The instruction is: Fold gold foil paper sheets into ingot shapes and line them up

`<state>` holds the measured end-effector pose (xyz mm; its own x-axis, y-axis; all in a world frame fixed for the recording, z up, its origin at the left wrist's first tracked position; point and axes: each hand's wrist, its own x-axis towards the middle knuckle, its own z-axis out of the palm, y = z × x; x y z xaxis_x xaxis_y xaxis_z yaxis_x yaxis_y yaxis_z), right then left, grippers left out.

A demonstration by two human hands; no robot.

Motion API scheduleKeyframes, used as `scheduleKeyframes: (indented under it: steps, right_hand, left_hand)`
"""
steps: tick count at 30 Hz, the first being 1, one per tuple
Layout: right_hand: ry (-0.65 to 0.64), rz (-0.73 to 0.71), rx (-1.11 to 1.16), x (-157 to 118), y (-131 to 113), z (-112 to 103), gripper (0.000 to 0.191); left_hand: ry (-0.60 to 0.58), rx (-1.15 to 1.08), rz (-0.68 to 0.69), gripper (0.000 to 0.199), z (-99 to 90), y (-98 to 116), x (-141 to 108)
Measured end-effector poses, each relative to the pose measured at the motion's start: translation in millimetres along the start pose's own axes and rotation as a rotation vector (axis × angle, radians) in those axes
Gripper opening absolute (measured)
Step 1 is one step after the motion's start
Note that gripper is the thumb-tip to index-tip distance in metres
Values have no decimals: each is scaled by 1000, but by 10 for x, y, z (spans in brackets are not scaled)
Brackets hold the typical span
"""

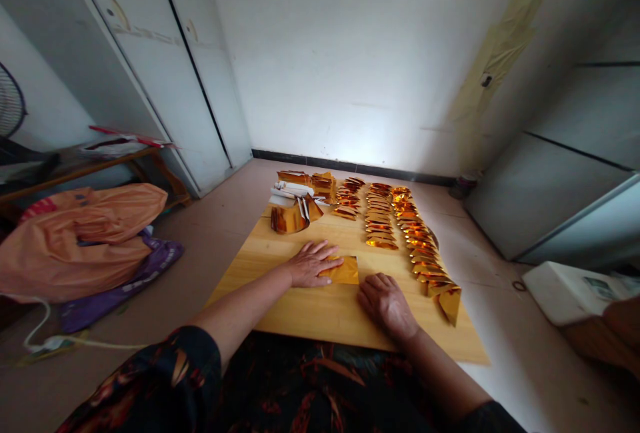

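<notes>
My left hand (314,265) lies flat with its fingers spread, pressing the left part of a gold foil paper sheet (346,270) onto the wooden board (300,310). Just beyond the sheet's right edge, my right hand (386,301) rests on the board with curled fingers. Its palm side is turned down, so whatever may be in it is hidden. Folded gold foil pieces stand in overlapping rows: a short row (349,198), a middle row (381,216) and a long right row (420,243). A curved stack of gold foil sheets (291,218) sits at the board's far left.
White paper bundles (290,190) and more foil sheets (324,186) lie along the board's back edge. On the floor at left are an orange bag (90,233) and a purple bag (135,283). A white box (565,293) stands at right, beside a grey cabinet (560,193).
</notes>
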<state>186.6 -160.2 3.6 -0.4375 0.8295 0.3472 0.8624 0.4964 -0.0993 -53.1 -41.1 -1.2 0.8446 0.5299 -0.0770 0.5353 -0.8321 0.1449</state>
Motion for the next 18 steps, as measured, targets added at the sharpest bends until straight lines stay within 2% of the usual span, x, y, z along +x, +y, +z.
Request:
scheduleKeyframes:
  steps: [2,4,7,11,18]
  right_hand:
    - [29,-13,29,48,-15,7,22]
    - [51,-76,53,129,-70,24,27]
    - [-7,-171,76,255,-198,71,30]
    - [-69,-129,86,287,-276,118,24]
    - [-26,-115,140,162,-139,85,23]
  left_hand:
    - [-15,-14,-12,61,-23,21,2]
    - [-23,-23,-27,60,-31,38,3]
    - [-21,-26,-44,60,-18,40,4]
    - [-40,-46,-33,61,-22,-3,22]
    - [-171,-129,-70,72,-171,-139,106]
